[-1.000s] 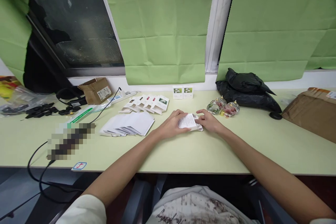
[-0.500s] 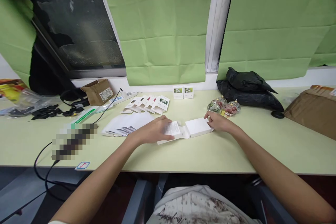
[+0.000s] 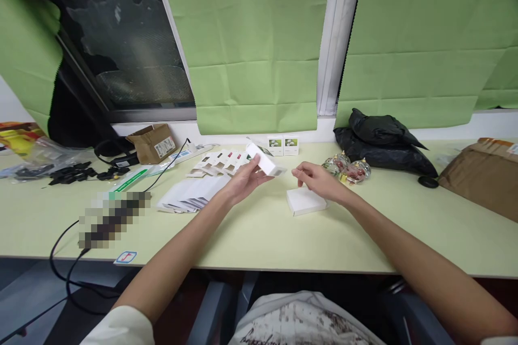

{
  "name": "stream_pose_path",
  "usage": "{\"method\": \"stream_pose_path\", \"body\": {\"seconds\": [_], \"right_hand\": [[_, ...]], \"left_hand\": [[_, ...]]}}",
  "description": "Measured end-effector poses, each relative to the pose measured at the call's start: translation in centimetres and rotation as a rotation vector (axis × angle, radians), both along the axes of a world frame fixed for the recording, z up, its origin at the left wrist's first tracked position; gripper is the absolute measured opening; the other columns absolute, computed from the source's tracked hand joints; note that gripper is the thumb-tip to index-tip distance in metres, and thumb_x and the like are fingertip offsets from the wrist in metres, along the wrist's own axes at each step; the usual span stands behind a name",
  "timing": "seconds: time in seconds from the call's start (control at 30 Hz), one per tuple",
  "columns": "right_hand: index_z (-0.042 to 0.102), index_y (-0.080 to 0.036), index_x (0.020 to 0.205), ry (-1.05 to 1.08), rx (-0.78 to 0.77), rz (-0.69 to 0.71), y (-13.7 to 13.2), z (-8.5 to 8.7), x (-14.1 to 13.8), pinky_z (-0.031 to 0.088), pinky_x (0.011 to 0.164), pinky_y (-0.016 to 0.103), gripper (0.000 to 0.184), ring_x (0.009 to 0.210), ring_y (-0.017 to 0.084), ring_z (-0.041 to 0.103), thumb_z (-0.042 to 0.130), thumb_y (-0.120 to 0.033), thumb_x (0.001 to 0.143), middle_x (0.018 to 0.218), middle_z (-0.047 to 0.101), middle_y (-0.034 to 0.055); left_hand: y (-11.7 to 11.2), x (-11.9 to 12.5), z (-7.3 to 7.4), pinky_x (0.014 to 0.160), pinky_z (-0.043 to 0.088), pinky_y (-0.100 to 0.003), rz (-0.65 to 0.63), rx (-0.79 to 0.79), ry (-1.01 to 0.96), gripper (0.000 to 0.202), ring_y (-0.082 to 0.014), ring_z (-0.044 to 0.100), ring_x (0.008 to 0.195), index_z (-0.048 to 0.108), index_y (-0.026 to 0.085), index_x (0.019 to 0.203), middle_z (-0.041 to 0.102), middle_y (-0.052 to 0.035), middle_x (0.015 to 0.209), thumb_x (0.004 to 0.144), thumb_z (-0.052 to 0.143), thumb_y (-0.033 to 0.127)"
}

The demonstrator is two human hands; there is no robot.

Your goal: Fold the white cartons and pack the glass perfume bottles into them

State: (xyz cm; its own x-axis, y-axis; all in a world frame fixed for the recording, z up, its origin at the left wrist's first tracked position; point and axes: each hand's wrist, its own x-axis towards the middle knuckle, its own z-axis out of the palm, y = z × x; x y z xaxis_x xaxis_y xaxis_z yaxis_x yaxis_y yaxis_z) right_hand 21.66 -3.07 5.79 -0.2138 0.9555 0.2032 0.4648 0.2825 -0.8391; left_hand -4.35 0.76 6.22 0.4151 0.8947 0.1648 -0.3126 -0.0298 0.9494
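My left hand [image 3: 245, 180] holds a small white carton [image 3: 265, 160] lifted above the pale green table [image 3: 259, 237], fingers closed under it. My right hand [image 3: 318, 180] hovers just right of it with fingers loosely curled and empty, over a flat white square piece [image 3: 305, 201] that lies on the table. A fan of white folded sheets [image 3: 190, 194] lies left of my left hand. Behind it a row of flat printed cartons [image 3: 220, 163] is spread out.
Two small upright boxes [image 3: 283, 144] stand by the wall. Glass ornaments [image 3: 347, 168] and a black bag [image 3: 380, 137] sit right. A brown parcel [image 3: 483, 175] is far right, a cardboard box [image 3: 151, 143], cables and black clips [image 3: 68, 172] left.
The white carton lay flat under both hands; my left hand has lifted one part up and back. The other white piece stays on the table, and my right hand has let go.
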Motion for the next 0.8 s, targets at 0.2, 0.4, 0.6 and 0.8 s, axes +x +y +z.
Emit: {"method": "stream_pose_path", "body": {"seconds": [0.2,0.4,0.6,0.8], "right_hand": [[0.066,-0.022,0.110,0.656,-0.494,0.212,0.9,-0.6,-1.7,0.047,0.055,0.026,0.041,0.069,0.017,0.062,0.059,-0.060,0.097,0.093,0.075,0.0092],[0.063,-0.023,0.101,0.846,-0.437,0.039,1.0,-2.1,-2.8,0.042,0.051,0.027,0.030,0.058,0.016,0.051,0.055,-0.051,0.100,0.070,0.059,0.0009],[0.060,-0.024,0.099,0.892,-0.365,-0.087,1.3,-3.2,-3.5,0.037,0.046,0.028,0.035,0.052,0.014,0.043,0.061,-0.059,0.094,0.066,0.054,-0.0012],[0.061,-0.024,0.096,0.919,-0.350,-0.070,1.0,-3.2,-3.5,0.039,0.048,0.027,0.028,0.055,0.014,0.045,0.062,-0.052,0.096,0.069,0.055,0.0001]], "left_hand": [[0.5,2.6,-1.5,0.119,0.046,-0.054,-0.032,0.149,-0.029,0.051,-0.0308,0.064,0.131,0.068,0.018,0.124,0.070,-0.0133,0.137,0.081,0.087,0.038],[-0.5,3.5,-3.6,0.111,0.051,-0.052,0.176,0.203,0.110,0.062,-0.0312,0.069,0.121,0.068,0.017,0.121,0.074,-0.0147,0.130,0.070,0.095,0.038],[-1.1,4.7,-3.9,0.107,0.054,-0.050,0.244,0.230,0.122,0.060,-0.0317,0.070,0.120,0.068,0.017,0.119,0.075,-0.0143,0.128,0.070,0.094,0.040],[-1.1,4.9,-3.7,0.108,0.053,-0.050,0.209,0.251,0.052,0.058,-0.0323,0.068,0.124,0.066,0.016,0.114,0.072,-0.0154,0.131,0.069,0.095,0.038]]}}
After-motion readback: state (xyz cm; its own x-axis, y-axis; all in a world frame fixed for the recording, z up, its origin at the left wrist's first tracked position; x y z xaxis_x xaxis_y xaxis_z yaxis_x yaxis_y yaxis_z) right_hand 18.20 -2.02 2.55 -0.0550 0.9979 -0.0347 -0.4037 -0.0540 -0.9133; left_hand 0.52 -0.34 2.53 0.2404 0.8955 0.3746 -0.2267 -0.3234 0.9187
